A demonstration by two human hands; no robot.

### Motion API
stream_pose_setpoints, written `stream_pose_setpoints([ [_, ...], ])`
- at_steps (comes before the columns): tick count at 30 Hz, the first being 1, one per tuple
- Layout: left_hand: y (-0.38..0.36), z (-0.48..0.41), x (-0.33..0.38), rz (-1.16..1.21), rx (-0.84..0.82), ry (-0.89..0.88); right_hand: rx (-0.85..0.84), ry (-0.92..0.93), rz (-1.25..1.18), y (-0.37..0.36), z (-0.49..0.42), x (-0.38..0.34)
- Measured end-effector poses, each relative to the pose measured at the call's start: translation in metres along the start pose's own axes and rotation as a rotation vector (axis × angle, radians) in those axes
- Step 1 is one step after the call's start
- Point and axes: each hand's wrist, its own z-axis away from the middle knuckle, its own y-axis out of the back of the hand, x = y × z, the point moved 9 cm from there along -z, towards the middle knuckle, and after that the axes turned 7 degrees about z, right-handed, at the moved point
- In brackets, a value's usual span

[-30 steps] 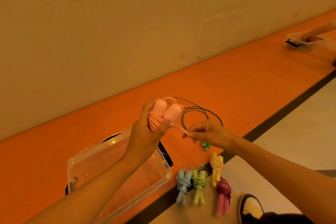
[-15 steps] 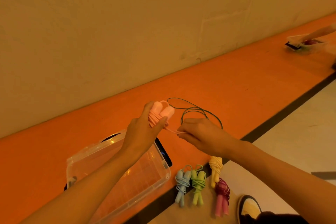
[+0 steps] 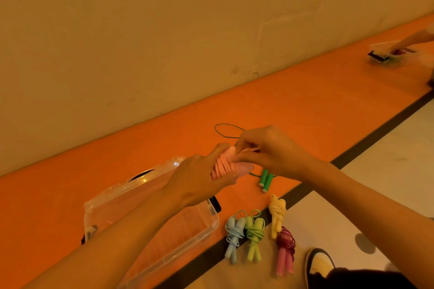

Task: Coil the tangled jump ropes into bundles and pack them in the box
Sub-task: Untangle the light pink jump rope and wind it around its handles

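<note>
My left hand [image 3: 199,183] grips a pale pink jump rope bundle [image 3: 229,165], its cord wound round the two handles. My right hand [image 3: 270,150] pinches the loose end of the pink cord at the bundle's top. Below my left arm a clear plastic box [image 3: 211,223] stands open on the orange floor. A green jump rope lies uncoiled behind my hands, its handles [image 3: 266,180] side by side and its cord loop [image 3: 225,129] partly hidden. Coiled blue [image 3: 233,236], lime [image 3: 254,234], yellow [image 3: 277,214] and magenta [image 3: 285,250] bundles lie in a row to the right of the box.
A beige wall runs along the far side of the orange strip. A black line [image 3: 366,143] separates the orange from pale flooring. My shoe [image 3: 319,265] is at the bottom right. Far right, another person's hand reaches into a second clear box [image 3: 385,55].
My hands and the pink bundle have come lower and closer together. My right hand has moved from beside the bundle to its top, with the cord end. The green handles have come into sight.
</note>
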Motion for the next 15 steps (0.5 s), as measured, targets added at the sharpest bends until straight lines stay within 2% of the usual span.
stream_pose_setpoints([
  [7, -0.014, 0.002, 0.027, -0.022, -0.018, -0.075, -0.032, -0.230, -0.336, 0.005, 0.002, 0.019],
  [12, -0.006, 0.002, 0.021, 0.079, 0.017, -0.050, -0.035, -0.402, -0.652, 0.005, 0.008, 0.038],
  [15, -0.006, 0.004, 0.019, -0.020, -0.012, -0.054, -0.019, -0.458, -0.674, 0.009, 0.013, 0.050],
])
